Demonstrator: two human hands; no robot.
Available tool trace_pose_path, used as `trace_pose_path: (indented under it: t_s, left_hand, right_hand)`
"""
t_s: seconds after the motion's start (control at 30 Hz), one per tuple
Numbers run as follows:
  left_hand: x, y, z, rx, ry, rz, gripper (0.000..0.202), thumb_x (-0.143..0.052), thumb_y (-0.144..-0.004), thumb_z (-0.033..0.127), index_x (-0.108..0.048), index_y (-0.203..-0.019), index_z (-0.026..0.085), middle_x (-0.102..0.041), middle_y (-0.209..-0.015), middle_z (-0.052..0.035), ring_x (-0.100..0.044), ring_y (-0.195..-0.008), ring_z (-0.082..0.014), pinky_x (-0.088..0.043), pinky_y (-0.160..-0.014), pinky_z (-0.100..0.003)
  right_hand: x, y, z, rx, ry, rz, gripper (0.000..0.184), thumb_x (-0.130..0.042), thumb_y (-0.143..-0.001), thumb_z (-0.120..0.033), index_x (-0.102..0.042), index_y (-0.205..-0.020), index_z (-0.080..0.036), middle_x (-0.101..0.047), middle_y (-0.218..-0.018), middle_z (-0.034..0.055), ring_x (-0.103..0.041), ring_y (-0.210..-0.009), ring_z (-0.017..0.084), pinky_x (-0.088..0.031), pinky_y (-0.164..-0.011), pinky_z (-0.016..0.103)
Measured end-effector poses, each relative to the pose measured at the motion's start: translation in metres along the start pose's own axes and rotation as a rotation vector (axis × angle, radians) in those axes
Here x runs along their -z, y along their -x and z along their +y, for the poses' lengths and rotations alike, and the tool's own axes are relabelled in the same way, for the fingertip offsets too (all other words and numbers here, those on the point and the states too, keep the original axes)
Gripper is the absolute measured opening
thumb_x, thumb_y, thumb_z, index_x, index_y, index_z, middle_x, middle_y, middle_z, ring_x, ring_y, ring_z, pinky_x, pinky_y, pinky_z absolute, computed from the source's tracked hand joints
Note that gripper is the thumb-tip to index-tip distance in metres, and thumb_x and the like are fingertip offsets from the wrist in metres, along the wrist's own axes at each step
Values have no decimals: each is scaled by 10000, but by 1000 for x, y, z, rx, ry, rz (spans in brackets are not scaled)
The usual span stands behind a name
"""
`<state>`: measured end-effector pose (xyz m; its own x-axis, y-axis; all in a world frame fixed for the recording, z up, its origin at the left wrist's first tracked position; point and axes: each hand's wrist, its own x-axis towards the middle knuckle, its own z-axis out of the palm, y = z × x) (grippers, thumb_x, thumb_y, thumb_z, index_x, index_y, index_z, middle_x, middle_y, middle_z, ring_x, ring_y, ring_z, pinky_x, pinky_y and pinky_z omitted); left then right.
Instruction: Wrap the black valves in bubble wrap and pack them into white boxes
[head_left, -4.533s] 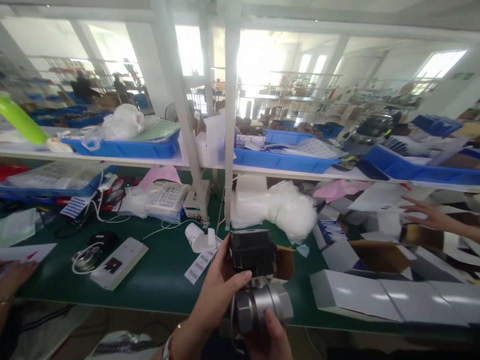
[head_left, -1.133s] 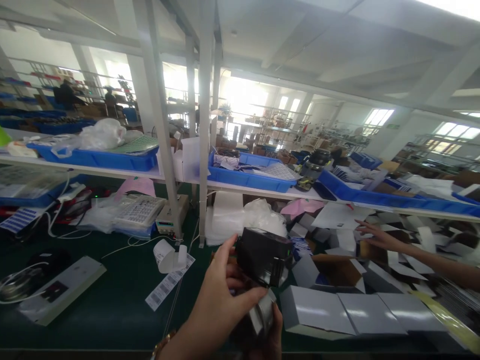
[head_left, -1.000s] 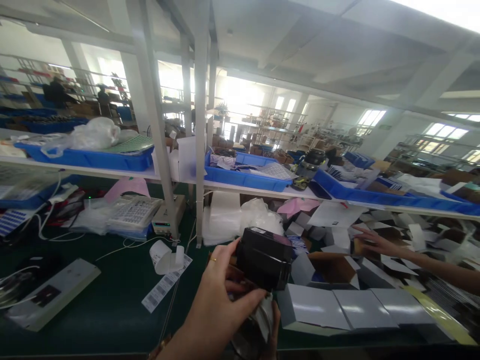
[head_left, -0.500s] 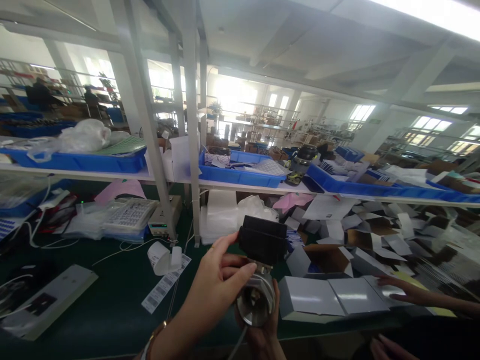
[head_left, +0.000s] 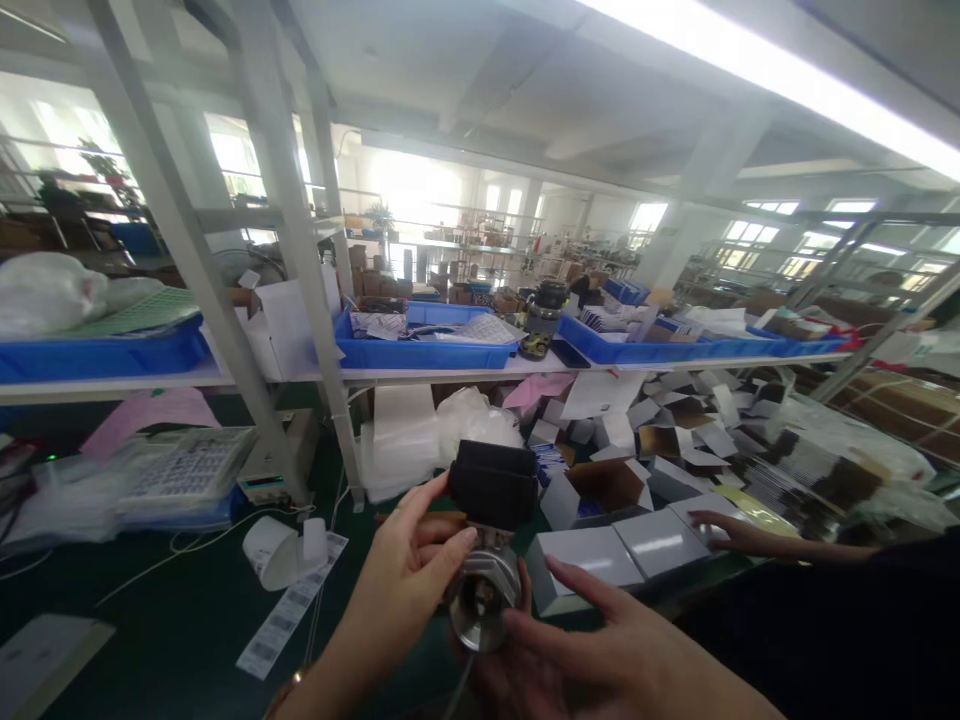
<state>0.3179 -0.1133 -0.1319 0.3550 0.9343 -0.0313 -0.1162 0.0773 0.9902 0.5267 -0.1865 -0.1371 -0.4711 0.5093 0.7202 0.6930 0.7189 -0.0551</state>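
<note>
A motorized valve (head_left: 486,560), with a black box-shaped actuator above a round steel body, is held upright in front of me. My left hand (head_left: 420,560) grips its left side, fingers behind and thumb across the neck. My right hand (head_left: 499,680) is wrapped under and behind the steel body, largely hidden. The valve's round opening faces me, and a thin cable (head_left: 461,688) runs down below it. Another person's hand (head_left: 615,640) reaches in from the right, its fingertips by the steel rim; whether they touch is unclear.
A co-worker's other hand (head_left: 724,530) rests on white boxes (head_left: 592,558). Open cartons (head_left: 611,488) are heaped behind. A label strip (head_left: 289,612) trails from a roll on the green bench. Blue trays (head_left: 435,352) line the shelf above, between grey metal posts (head_left: 300,260).
A co-worker's hand has come in from the lower right to the valve. My view has turned right, and both my hands still hold the valve.
</note>
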Motion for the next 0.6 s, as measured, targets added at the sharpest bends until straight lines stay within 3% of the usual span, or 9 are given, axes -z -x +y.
trace_pose_path:
  t_s: [0.07, 0.13, 0.2, 0.3, 0.47, 0.6]
  left_hand:
    - [-4, -1, -1, -8, -2, -6, 751, -737, -842, 441, -426, -1461, 153, -764, -1076, -132, -755, -975, -283, -622, -722, -306]
    - [-8, -2, -1, -14, -6, -8, 763, -730, -836, 444, -419, -1463, 139, -751, -1119, -141, -751, -983, -280, -629, -745, -316]
    - [-11, -2, 1, -13, -23, -11, 780, -722, -831, 442, -407, -1469, 122, -722, -1201, -160, -743, -1013, -281, -634, -790, -336]
    - [-13, -3, 3, -19, -49, -15, 774, -708, -830, 438, -411, -1465, 110, -644, -1351, -185, -726, -1068, -286, -637, -835, -354]
    - [-14, -3, 2, -48, -73, -23, 750, -696, -844, 432, -418, -1464, 115, -580, -1431, -184, -717, -1086, -277, -642, -842, -356]
    - [-14, -2, 1, -50, -63, -26, 745, -693, -850, 421, -410, -1479, 138, -559, -1456, -171, -713, -1098, -274, -646, -837, -349]
  right_hand:
    - [-13, -3, -9, 131, 110, -68, 288, -516, -853, -77, -704, -1021, -217, -792, -930, -11, -760, -887, 84, -326, -1213, 372]
    - [-18, -4, -12, 286, 248, -162, 347, -546, -836, -37, -677, -1095, -228, -777, -1002, 59, -722, -1070, 158, -459, -1134, 468]
    - [-19, -2, -10, 388, 342, -227, 361, -574, -856, -50, -662, -1159, -226, -763, -1059, 100, -664, -1187, 220, -602, -983, 485]
    - [-19, 1, -8, 399, 385, -235, 264, -545, -910, -119, -677, -1128, -186, -759, -1054, 126, -636, -1209, 270, -664, -877, 489]
    - [-24, 0, -11, 382, 378, -242, 282, -545, -897, -116, -672, -1132, -207, -763, -1068, 102, -640, -1214, 241, -608, -1001, 481]
    - [-5, 13, 1, 321, 244, -170, 223, -583, -915, -151, -693, -1105, -192, -781, -1005, 82, -666, -1197, 182, -462, -1152, 462]
